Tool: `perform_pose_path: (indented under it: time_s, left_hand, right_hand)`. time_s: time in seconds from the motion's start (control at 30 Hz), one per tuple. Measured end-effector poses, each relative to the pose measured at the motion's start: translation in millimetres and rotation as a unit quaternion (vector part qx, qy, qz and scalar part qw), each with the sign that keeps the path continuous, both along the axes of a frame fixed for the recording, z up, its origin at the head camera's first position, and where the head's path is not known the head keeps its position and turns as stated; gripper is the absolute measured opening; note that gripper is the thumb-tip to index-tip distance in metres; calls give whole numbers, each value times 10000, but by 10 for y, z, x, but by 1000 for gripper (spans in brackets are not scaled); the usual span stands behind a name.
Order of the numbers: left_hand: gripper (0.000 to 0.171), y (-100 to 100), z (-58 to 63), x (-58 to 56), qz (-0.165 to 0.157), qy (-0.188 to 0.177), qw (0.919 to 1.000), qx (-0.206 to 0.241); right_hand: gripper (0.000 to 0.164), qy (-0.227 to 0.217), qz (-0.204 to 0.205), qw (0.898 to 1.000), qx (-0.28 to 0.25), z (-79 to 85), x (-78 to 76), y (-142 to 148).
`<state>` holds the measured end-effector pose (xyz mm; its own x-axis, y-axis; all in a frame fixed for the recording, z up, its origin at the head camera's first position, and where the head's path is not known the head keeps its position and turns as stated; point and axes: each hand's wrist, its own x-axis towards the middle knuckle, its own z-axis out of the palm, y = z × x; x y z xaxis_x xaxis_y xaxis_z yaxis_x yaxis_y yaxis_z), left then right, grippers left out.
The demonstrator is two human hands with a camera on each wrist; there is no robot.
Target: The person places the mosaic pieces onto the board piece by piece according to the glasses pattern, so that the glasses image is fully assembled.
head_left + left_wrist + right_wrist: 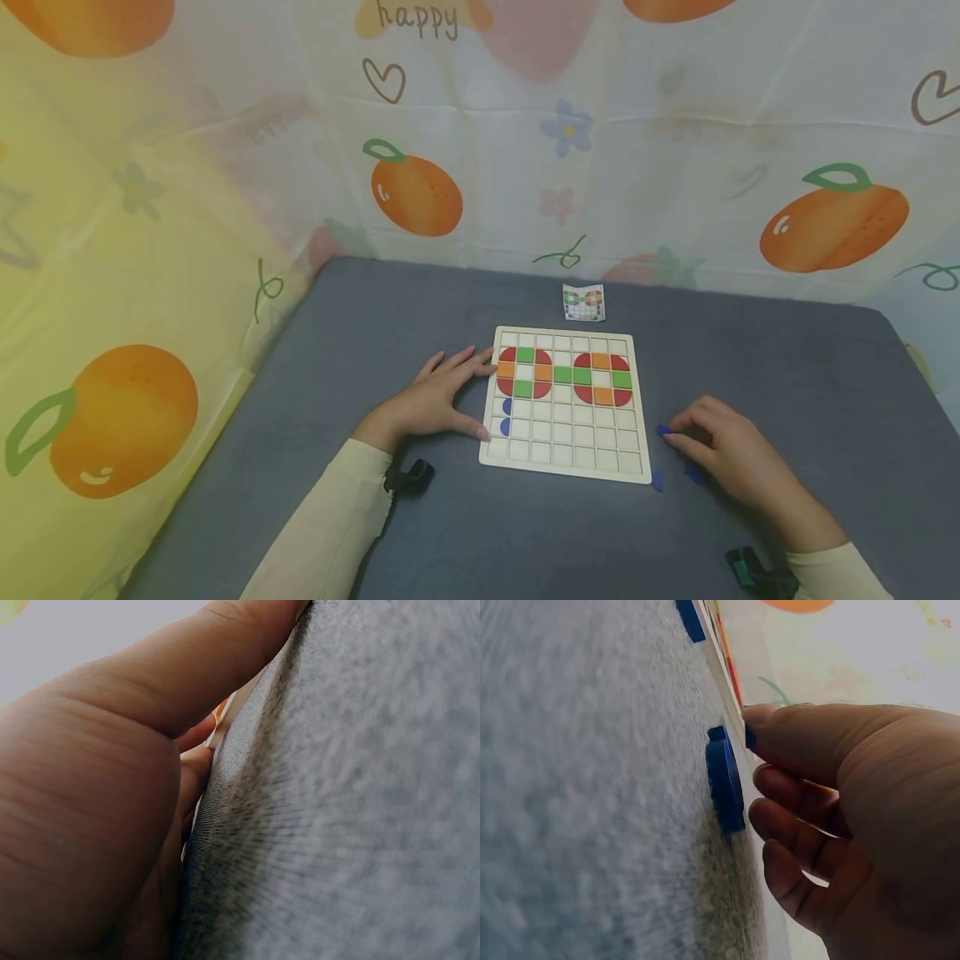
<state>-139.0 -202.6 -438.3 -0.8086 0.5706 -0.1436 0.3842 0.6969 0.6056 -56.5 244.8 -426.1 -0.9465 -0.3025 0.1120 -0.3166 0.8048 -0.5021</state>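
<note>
A pale square board (562, 433) with a grid of cells lies on the grey cloth. Red, orange and green tiles (562, 375) form two ring shapes joined by green in its upper rows. Two blue rounded tiles (507, 407) sit in the left column below. My left hand (429, 402) is spread along the board's left edge, fingertips and thumb touching it. Off the right edge, my right hand (733, 454) pinches a small blue tile (751, 736) between thumb and index finger, above the cloth. In the right wrist view the other fingers curl loosely.
Blue tiles (724, 780) lie on the cloth beneath the right hand, and another blue tile (657, 481) is by the board's lower right corner. Behind the board lies a small printed card (583, 302) with a similar pattern. A fruit-print curtain (487, 125) hangs behind the table.
</note>
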Motion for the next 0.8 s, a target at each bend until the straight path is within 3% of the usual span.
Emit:
perform_pose_path:
  time_s: [0.3,0.63,0.8]
  left_hand:
    - [113,-1,11,9,68,-37,10000,-10]
    - [112,6,22,10,63,-38,10000,-27]
    - [112,14,33,13,70,-36,9999,-63]
  right_hand:
    - [13,281,91,9994,-187,91,24,-173]
    - [14,25,732,9957,-560,170,45,-639]
    - [13,-98,1009,9936,-501,197,44,-898]
